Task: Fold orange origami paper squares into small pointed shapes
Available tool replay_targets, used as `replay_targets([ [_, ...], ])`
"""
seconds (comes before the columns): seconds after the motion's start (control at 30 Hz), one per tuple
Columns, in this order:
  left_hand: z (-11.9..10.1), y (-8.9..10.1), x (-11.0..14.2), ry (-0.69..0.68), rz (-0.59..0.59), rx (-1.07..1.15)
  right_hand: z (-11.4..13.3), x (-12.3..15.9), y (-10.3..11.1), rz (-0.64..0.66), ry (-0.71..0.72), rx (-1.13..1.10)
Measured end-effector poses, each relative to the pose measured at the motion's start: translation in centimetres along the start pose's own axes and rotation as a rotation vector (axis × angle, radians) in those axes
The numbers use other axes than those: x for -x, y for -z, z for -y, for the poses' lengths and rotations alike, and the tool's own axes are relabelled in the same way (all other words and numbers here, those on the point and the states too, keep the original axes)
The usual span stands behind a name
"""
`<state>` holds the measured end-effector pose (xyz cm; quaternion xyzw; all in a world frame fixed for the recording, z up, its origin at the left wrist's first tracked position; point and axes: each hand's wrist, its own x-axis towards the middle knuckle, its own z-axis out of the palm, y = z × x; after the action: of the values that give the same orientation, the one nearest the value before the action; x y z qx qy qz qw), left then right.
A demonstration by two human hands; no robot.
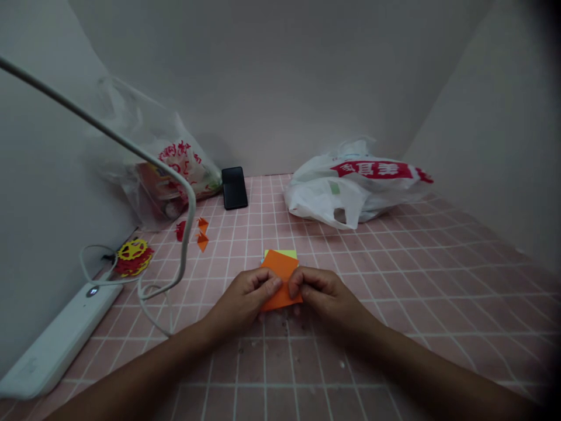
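Pinching orange paper square [281, 264] in left hand [242, 299] and right hand [326, 297] (thin stuff), possibly risking creases from uneven thumb pressure.

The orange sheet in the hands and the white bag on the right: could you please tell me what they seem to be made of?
The orange sheet looks like matt paper, being thin and flat with crisp edges. The white bag seems thin plastic film with a faint sheen, judging by its soft crumples.
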<state>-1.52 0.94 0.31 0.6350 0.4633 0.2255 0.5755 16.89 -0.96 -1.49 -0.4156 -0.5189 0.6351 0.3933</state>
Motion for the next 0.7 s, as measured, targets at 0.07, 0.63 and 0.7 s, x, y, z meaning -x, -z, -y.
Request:
replay_targets([
  [0.07, 0.02, 0.03, -0.03, -0.033, -0.024, -0.044, -0.29, -0.03, 0.11, 0.009, -0.005, -0.034],
  [0.63, 0.19, -0.08, -0.14, -0.078, 0.028, -0.135, -0.17, -0.33, -0.06, 0.019, -0.130, -0.109],
  [0.7, 0.24, -0.04, -0.15, -0.089, 0.028, -0.136, -0.53, -0.48, 0.05, 0.018, -0.128, -0.116],
])
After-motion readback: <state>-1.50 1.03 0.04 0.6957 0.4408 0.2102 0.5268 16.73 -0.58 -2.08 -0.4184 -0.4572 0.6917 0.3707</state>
